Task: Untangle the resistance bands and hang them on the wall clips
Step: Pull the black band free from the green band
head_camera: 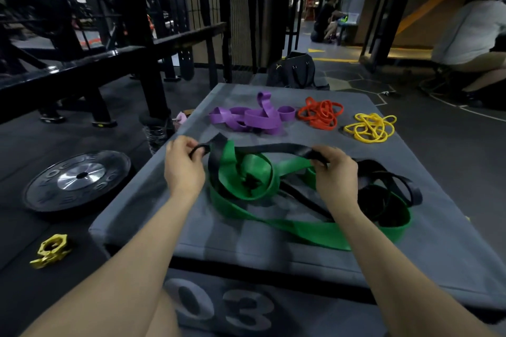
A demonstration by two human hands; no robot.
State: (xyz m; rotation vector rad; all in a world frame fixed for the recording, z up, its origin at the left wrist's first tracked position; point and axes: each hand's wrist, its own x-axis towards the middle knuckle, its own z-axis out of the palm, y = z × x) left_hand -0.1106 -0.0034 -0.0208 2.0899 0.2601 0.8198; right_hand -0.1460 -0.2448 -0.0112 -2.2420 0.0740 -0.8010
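A wide green band [301,230] and a black band [273,148] lie knotted together on the near half of a grey padded box [246,252]. My left hand [183,169] pinches one end loop of the black band. My right hand [335,172] grips the same band further along, so a black stretch hangs taut between both hands above the green loops. More black coils [388,186] lie to the right of my right hand. Further back lie a purple band pile [252,117], a red-orange tangle [320,113] and a yellow tangle [369,127]. No wall clips are in view.
A black weight plate [78,179] and a yellow barbell collar [52,250] lie on the floor at the left. Black rack frames [115,60] stand behind them. A dark bag [293,71] sits beyond the box. People crouch at the far right [471,44] and in the corridor [328,22].
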